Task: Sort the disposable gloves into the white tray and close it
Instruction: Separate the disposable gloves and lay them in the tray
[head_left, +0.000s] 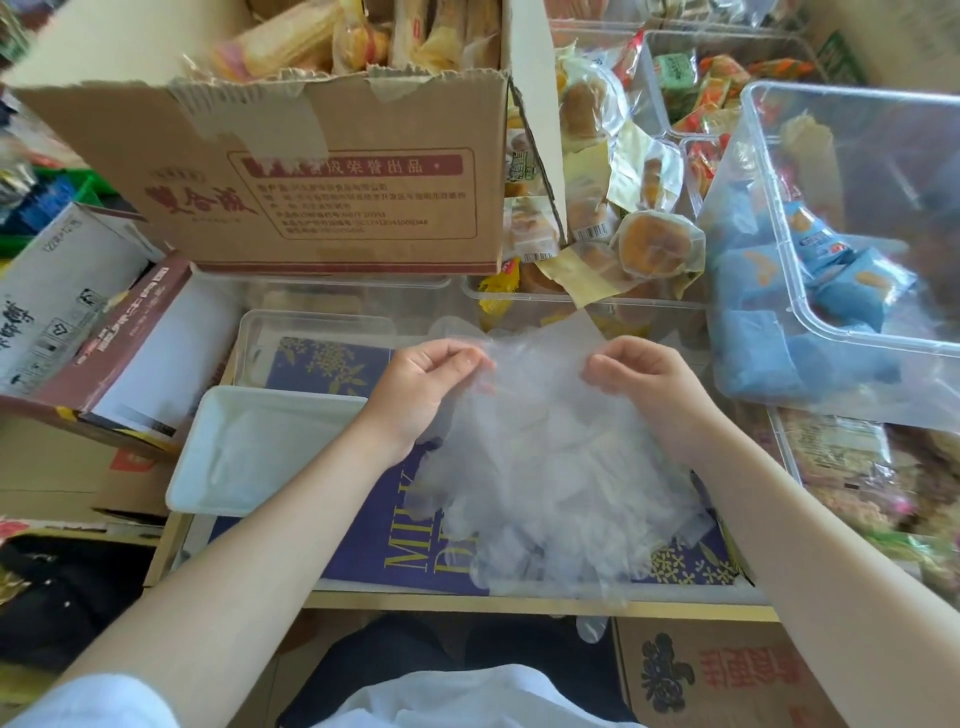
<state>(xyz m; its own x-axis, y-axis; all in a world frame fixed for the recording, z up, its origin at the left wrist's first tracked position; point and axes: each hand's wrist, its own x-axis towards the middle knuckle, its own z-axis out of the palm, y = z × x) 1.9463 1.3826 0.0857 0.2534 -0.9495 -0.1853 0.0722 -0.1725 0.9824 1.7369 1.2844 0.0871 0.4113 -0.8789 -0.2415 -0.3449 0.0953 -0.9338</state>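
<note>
A big cardboard box (322, 171) of snacks stands behind the white tray (208, 457); a clear bin (852, 208) sits far right of it. Just right of the tray, your left hand (421, 384) and right hand (644, 379) each pinch one glove (540, 353) above the glove pile (550, 483).

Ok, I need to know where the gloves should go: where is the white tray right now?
In the head view the white tray sits at the lower left, beside the left hand and left of the glove pile.
</note>
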